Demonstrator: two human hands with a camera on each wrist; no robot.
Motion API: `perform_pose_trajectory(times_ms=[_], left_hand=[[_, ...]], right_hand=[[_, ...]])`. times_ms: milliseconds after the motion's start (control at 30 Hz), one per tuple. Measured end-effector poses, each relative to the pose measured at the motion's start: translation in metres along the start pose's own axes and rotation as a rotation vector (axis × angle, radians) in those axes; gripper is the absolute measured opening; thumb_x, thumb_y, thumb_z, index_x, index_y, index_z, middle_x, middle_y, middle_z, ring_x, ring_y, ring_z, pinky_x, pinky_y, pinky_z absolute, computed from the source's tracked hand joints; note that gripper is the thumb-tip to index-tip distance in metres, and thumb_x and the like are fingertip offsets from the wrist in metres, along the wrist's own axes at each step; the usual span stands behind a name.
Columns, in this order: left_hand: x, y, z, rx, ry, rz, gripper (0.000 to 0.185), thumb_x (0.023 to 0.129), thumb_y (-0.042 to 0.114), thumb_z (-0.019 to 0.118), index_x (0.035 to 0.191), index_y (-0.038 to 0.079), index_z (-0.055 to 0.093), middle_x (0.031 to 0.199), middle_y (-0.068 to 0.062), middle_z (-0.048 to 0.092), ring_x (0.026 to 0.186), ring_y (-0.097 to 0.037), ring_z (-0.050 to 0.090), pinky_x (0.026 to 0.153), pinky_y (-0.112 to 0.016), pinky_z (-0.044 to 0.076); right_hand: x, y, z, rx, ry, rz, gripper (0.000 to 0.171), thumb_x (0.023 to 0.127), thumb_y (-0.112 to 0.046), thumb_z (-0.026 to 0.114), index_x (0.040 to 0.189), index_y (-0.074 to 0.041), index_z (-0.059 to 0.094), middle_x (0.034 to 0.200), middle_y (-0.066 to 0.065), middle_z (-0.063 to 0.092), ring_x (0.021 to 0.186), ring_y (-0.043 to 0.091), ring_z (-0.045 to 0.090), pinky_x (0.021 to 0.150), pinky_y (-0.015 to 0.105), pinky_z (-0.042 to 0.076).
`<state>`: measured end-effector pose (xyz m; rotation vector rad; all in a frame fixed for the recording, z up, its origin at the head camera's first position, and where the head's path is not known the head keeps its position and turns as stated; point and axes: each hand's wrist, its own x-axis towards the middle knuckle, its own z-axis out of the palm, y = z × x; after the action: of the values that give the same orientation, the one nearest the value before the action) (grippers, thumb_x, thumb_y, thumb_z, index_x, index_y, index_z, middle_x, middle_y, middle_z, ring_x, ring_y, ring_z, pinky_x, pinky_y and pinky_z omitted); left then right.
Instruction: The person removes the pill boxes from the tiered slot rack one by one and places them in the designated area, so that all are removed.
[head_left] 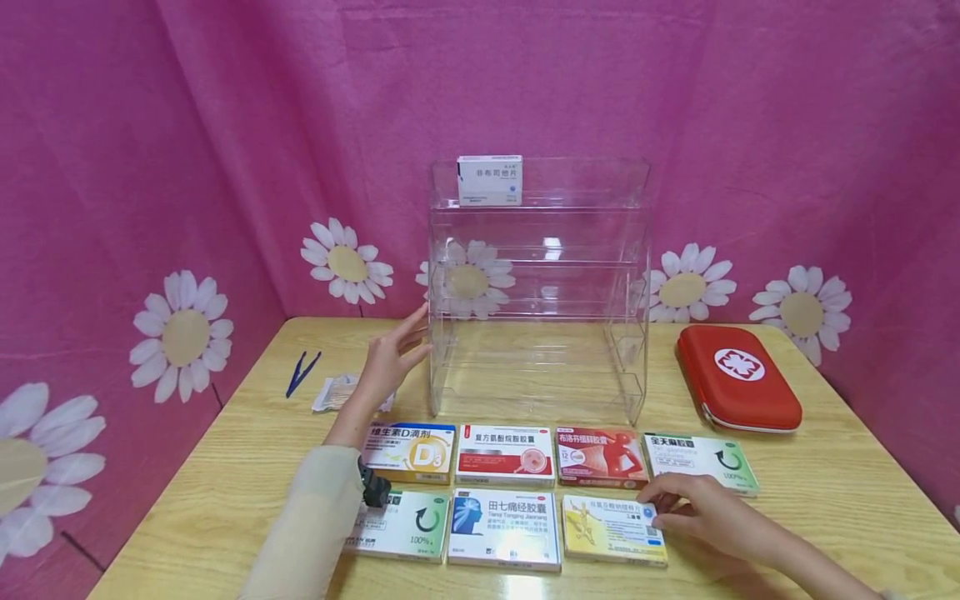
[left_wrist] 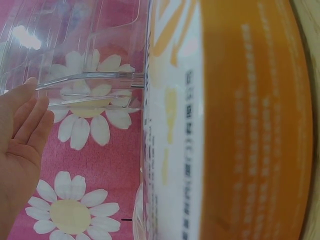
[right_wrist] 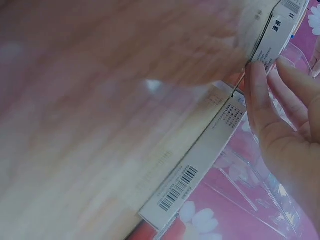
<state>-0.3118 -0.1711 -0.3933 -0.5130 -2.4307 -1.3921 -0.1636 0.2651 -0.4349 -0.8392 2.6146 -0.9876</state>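
My left hand [head_left: 390,360] reaches to the left side of a clear acrylic display rack [head_left: 536,400], its extended fingertips at the side panel. In the left wrist view the fingers [left_wrist: 35,117] are nearly straight against the clear edge. My right hand [head_left: 693,510] pinches the right end of a yellow-and-white medicine box [head_left: 607,533], which lies in the front row on the table. The right wrist view shows the fingertips [right_wrist: 257,75] at the end of a white box side [right_wrist: 275,37]. One white medicine box [head_left: 490,182] stands on the rack's top tier.
Medicine boxes lie in two rows, including a vitamin D box [head_left: 412,454], a red box [head_left: 600,457], a green-and-white box [head_left: 701,462] and a blue-and-white box [head_left: 504,529]. A red first-aid case [head_left: 738,379] sits right; blue tweezers [head_left: 302,375] and a cotton-swab packet [head_left: 335,393] lie left.
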Motion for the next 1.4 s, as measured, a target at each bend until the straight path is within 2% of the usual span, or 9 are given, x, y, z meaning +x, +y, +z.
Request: perform_pose_trajectory(times_ms=[200,300,400,533,733,867,1000,1200,1400], left_hand=[[0.001,0.0,-0.001,-0.008,0.003,0.002,0.064,0.089,0.001,0.067,0.148,0.013,0.043,0.133,-0.021,0.061,0.12,-0.037,0.063,0.103,-0.04,0.054],[0.001,-0.001,-0.001,0.003,-0.006,-0.014,0.064,0.091,0.003,0.066,0.148,0.014,0.042,0.134,-0.02,0.061,0.122,-0.035,0.062,0.105,-0.04,0.053],[0.001,-0.002,-0.001,0.004,-0.005,-0.015,0.063,0.091,0.004,0.067,0.148,0.014,0.043,0.134,-0.019,0.061,0.122,-0.035,0.062,0.105,-0.04,0.053],[0.0,-0.003,-0.001,-0.006,-0.004,-0.007,0.063,0.09,0.003,0.067,0.148,0.014,0.043,0.134,-0.02,0.061,0.122,-0.035,0.061,0.105,-0.04,0.053],[-0.001,-0.004,-0.001,0.002,-0.011,-0.002,0.063,0.09,0.004,0.067,0.148,0.014,0.043,0.134,-0.019,0.062,0.122,-0.035,0.062,0.104,-0.04,0.053],[-0.001,-0.004,-0.001,-0.002,-0.002,0.028,0.063,0.09,0.002,0.067,0.147,0.011,0.044,0.132,-0.021,0.062,0.12,-0.035,0.063,0.103,-0.04,0.054],[0.0,-0.004,-0.001,-0.006,0.01,0.046,0.063,0.088,0.001,0.068,0.147,0.01,0.045,0.131,-0.021,0.063,0.119,-0.035,0.063,0.102,-0.039,0.055],[0.0,-0.005,-0.001,-0.025,0.02,0.045,0.064,0.088,0.001,0.069,0.146,0.011,0.046,0.13,-0.021,0.063,0.119,-0.036,0.063,0.102,-0.04,0.055],[0.0,-0.007,0.0,-0.041,0.022,0.065,0.063,0.087,-0.002,0.069,0.145,0.007,0.046,0.128,-0.024,0.063,0.117,-0.038,0.064,0.101,-0.043,0.055]], right_hand=[[0.005,-0.001,-0.014,-0.019,0.181,-0.139,0.019,0.086,-0.012,0.073,0.104,-0.008,0.069,0.095,0.005,0.071,0.081,-0.006,0.058,0.065,0.017,0.06],[0.014,-0.006,-0.028,-0.047,0.234,-0.168,0.02,0.085,-0.009,0.073,0.105,-0.007,0.068,0.095,0.007,0.071,0.083,-0.005,0.061,0.067,0.018,0.061],[0.028,-0.012,-0.043,-0.072,0.265,-0.17,0.023,0.085,-0.01,0.074,0.108,-0.009,0.068,0.099,0.004,0.071,0.085,-0.002,0.063,0.071,0.017,0.062],[0.053,-0.022,-0.065,-0.067,0.31,-0.15,0.024,0.087,-0.009,0.072,0.11,-0.01,0.068,0.104,0.003,0.072,0.089,-0.004,0.064,0.077,0.013,0.06],[0.099,-0.041,-0.095,-0.008,0.417,-0.155,0.022,0.091,-0.009,0.068,0.113,-0.005,0.067,0.108,0.012,0.071,0.093,-0.01,0.062,0.082,0.006,0.056],[0.133,-0.057,-0.112,0.002,0.526,-0.212,0.024,0.091,-0.007,0.067,0.115,-0.002,0.065,0.107,0.016,0.069,0.089,-0.011,0.062,0.078,0.006,0.056],[0.163,-0.075,-0.127,-0.019,0.652,-0.232,0.03,0.09,-0.01,0.069,0.118,-0.001,0.064,0.11,0.017,0.067,0.089,-0.011,0.06,0.081,0.004,0.054],[0.206,-0.098,-0.144,-0.053,0.77,-0.237,0.037,0.088,-0.012,0.072,0.122,-0.001,0.062,0.111,0.016,0.064,0.101,0.015,0.062,0.092,0.018,0.058],[0.245,-0.108,-0.16,-0.06,0.833,-0.238,0.039,0.086,-0.009,0.073,0.122,0.002,0.061,0.11,0.021,0.06,0.104,0.028,0.06,0.097,0.037,0.058]])
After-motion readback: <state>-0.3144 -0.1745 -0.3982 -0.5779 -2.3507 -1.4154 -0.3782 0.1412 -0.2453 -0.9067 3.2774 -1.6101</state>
